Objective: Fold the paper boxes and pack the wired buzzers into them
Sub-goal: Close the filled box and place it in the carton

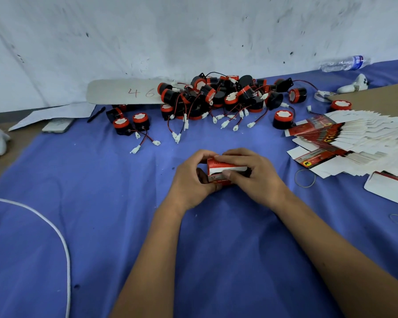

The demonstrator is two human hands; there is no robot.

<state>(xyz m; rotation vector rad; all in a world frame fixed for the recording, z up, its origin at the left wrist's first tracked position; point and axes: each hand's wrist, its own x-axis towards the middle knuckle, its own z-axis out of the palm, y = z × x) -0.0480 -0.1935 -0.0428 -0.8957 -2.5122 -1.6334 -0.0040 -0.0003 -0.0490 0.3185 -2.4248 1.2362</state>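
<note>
Red-and-white box [225,172] is gripped by both hands at mid-cloth [101,203], long axis running left to right. Left hand [191,180] wraps its left end; right hand [251,173] clamps the top, thumb pressing the front flap. Buzzers [216,97] lie heaped well beyond the grip; flat boxes [354,138] fan out nearer the right hand.

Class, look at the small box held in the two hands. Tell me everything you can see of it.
The paper box is small, red and white, of thin printed card, with small print too blurred to read. It sits folded into shape above the blue cloth, near the middle of the view. A white flap along its top looks not fully tucked. The left hand grips its left end; the right hand curls over the top, thumb pressing the front. Its contents are hidden.
</note>
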